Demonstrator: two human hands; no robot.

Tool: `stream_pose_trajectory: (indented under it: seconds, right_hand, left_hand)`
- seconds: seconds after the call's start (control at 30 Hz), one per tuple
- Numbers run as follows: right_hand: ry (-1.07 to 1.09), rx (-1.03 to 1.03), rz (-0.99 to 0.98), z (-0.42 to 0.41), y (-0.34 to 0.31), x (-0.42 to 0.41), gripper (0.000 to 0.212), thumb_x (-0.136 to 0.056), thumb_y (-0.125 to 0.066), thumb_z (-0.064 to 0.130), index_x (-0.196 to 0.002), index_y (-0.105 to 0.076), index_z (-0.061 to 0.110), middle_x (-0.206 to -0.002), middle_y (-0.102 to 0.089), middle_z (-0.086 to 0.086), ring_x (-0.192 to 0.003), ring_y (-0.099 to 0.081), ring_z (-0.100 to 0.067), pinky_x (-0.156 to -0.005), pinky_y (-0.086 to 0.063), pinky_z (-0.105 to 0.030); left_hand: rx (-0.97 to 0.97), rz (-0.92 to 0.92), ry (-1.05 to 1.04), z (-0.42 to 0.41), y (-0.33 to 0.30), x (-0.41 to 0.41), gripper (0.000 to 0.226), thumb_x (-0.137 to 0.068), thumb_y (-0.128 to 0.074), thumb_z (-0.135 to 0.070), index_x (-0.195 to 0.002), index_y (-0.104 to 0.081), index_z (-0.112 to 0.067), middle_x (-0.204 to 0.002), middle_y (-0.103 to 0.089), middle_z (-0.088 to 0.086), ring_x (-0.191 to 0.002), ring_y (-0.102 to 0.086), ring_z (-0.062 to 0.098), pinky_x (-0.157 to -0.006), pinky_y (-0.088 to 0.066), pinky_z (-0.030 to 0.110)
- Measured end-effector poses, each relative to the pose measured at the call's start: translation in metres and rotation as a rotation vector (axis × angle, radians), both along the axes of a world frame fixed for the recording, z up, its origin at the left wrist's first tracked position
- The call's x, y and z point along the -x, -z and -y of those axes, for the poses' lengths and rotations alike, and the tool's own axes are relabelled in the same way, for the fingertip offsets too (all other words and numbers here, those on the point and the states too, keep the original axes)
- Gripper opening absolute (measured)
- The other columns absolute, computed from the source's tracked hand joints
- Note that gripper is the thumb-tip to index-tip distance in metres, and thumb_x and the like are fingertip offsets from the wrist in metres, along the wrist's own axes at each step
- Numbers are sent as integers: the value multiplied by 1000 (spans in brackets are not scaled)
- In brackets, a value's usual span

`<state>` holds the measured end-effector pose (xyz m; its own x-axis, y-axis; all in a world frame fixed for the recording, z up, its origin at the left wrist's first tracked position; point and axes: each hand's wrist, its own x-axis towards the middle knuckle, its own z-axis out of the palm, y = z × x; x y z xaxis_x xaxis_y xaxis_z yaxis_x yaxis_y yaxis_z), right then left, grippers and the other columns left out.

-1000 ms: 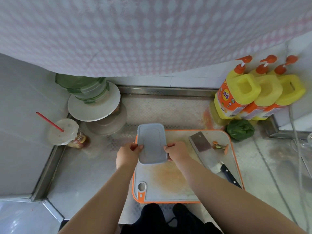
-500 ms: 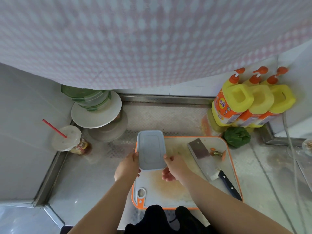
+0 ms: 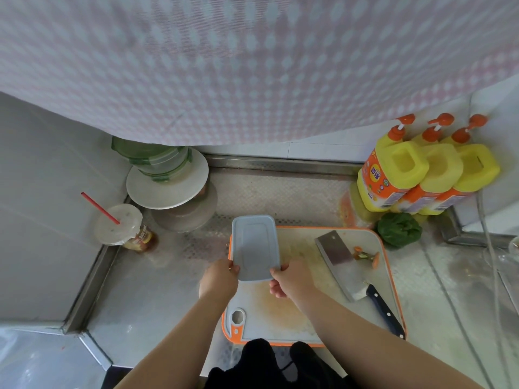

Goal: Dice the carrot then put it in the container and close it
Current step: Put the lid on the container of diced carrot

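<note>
A rectangular container with a pale blue-grey lid point(image 3: 254, 247) on top sits at the back left of the white, orange-rimmed cutting board point(image 3: 306, 307). My left hand point(image 3: 219, 277) holds its near left corner, thumb on the lid. My right hand point(image 3: 290, 277) holds its near right corner, fingers curled at the edge. The lid hides what is inside. A cleaver point(image 3: 352, 269) lies on the right of the board, beside carrot end scraps point(image 3: 366, 255). Orange stains mark the middle of the board.
Three yellow pump bottles point(image 3: 427, 169) stand at the back right, a green vegetable point(image 3: 398, 230) in front of them. White plates with green containers point(image 3: 165, 175) sit at the back left, beside a lidded cup with a red straw point(image 3: 120, 224). A patterned curtain hangs above.
The view has shifted slightly. Both hands have moved from the sides of the container to its near corners; the container has stayed at the back left of the board.
</note>
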<state>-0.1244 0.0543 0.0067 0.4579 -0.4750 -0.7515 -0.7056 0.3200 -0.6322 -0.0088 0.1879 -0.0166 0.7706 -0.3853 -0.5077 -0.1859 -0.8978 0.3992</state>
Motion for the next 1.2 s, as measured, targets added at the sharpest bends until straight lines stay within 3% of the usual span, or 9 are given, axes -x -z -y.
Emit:
stream_pose_trajectory:
  seconds: [0.23, 0.33, 0.47, 0.57, 0.67, 0.77, 0.93, 1.07, 1.2]
  right_hand:
    - [12, -127, -81, 10, -4, -3, 14, -96, -57, 16, -86, -57, 6, -66, -63, -8, -52, -60, -16, -49, -47, -24]
    - [-12, -97, -111, 12, -4, -4, 15, -96, -58, 19, -88, -58, 6, -70, -66, -7, -53, -61, -14, -50, -47, -24]
    - [-102, 20, -93, 12, -4, -1, 14, -94, -60, 22, -95, -56, 8, -75, -64, -5, -53, -59, -14, -47, -45, -23]
    - [-218, 149, -83, 18, -6, -4, 49, -87, -68, 28, -126, -44, 11, -98, -60, -8, -59, -57, -17, -44, -43, -25]
    - [-301, 365, -38, 35, -16, -22, 61, -92, -60, 39, -142, -37, 13, -124, -56, -8, -96, -63, -26, -78, -53, -34]
    - [-285, 447, 18, 51, -31, -49, 44, -102, -40, 34, -136, -49, 8, -137, -54, -11, -125, -49, -27, -98, -37, -30]
    - [-248, 342, -57, 69, -19, -91, 48, -100, -40, 45, -122, -60, 9, -116, -63, -16, -110, -59, -34, -96, -49, -47]
    - [-208, 351, -78, 74, -14, -102, 26, -93, -61, 33, -107, -63, 11, -105, -65, -13, -96, -63, -30, -88, -53, -44]
    - [-131, 251, -160, 77, -6, -109, 42, -88, -68, 34, -116, -63, 3, -113, -66, -15, -94, -63, -30, -85, -54, -39]
  left_hand:
    - [85, -80, -54, 0, 2, -6, 22, -99, -51, -29, -114, -60, -16, -78, -68, -6, -82, -60, 16, -70, -41, 27]
    - [95, -88, -65, 2, 3, -5, 29, -99, -50, -30, -126, -54, -17, -90, -70, 3, -85, -64, 21, -76, -50, 32]
    - [129, -59, 18, 1, 1, -4, 58, -100, -47, -26, -149, -20, -38, -102, -68, 9, -88, -65, 28, -72, -49, 35]
    - [151, -48, 53, 0, -3, -6, 62, -100, -47, -25, -152, -15, -40, -118, -61, 8, -99, -62, 28, -78, -48, 37]
    - [197, -64, 10, 3, -4, -6, 64, -99, -48, -22, -152, -18, -41, -120, -57, 6, -94, -62, 25, -79, -50, 38]
    - [223, -89, -11, 3, 1, -9, 64, -96, -49, -20, -150, -21, -43, -113, -58, 5, -83, -65, 23, -78, -56, 44]
    - [226, -112, 3, 4, -5, -13, 66, -95, -54, -17, -152, -27, -38, -114, -59, 4, -89, -63, 21, -72, -45, 30]
    - [207, -106, 6, 5, -5, -14, 66, -94, -56, -19, -151, -28, -39, -111, -59, -1, -94, -61, 19, -74, -43, 27]
    - [212, -110, -2, 6, -4, -15, 66, -94, -56, -18, -151, -30, -39, -107, -59, -2, -94, -59, 20, -75, -44, 28]
